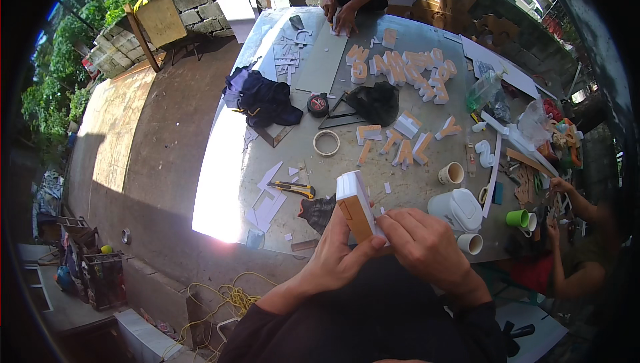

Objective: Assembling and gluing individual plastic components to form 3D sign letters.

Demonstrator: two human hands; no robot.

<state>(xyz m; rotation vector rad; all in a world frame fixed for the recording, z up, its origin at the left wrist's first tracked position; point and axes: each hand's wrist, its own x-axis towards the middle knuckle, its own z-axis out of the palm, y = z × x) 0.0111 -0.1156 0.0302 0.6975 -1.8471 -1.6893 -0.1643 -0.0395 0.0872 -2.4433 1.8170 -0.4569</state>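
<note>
Over the grey metal surface (287, 153), the left hand (331, 256) grips a tan-sided, white-faced blocky piece (358, 213) at a tilt, seemingly bracing it for the right hand (423, 246), whose curled fingers meet its near end, though whether they pinch anything I cannot tell.

From here I see tan-and-white block letters (396, 68) clustered on the desk (413, 190) beyond the right grip (420, 246); past the left grip (337, 256), the black tape measure (313, 106) bears a label too small to read.
</note>
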